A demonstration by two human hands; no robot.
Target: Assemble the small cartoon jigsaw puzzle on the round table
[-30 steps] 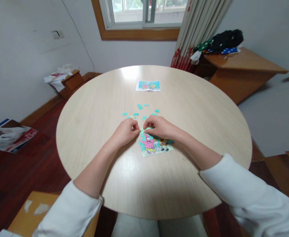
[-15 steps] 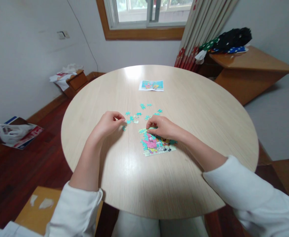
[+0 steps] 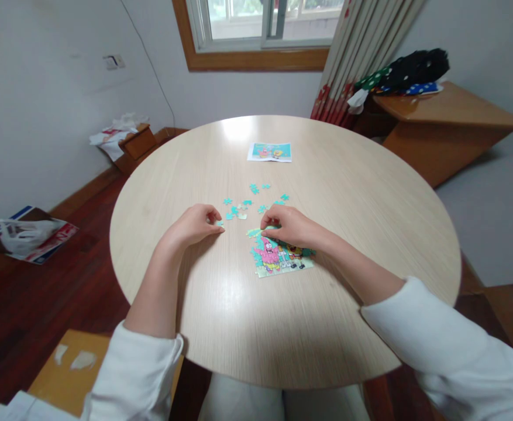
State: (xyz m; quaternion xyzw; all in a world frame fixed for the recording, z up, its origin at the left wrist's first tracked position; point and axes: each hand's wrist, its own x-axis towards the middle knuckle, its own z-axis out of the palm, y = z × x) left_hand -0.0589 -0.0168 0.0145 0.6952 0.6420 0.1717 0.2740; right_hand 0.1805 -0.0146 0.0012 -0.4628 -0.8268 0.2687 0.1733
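A partly joined jigsaw puzzle [image 3: 270,257] with a pink starfish figure and a yellow square figure lies flat on the table. My right hand [image 3: 289,225] rests over its upper edge, thumb and fingertips closed at a yellow-green puzzle piece [image 3: 254,233] there; the hand hides part of the upper puzzle. To the left, my left hand [image 3: 198,224] has its thumb and index finger about a small turquoise puzzle piece [image 3: 219,223], low at the tabletop. Several loose turquoise puzzle pieces [image 3: 234,211] lie just beyond both hands.
A printed reference picture [image 3: 272,152] lies farther back on the round wooden table [image 3: 348,158]. Cloths [image 3: 414,70] are piled on a wooden desk [image 3: 449,108] at the right. A cardboard box [image 3: 58,380] stands at the lower left, below the table.
My left hand has shifted slightly down and towards me, and its fingers now surround the turquoise piece at the left of the loose group. My right hand stays in place on the puzzle.
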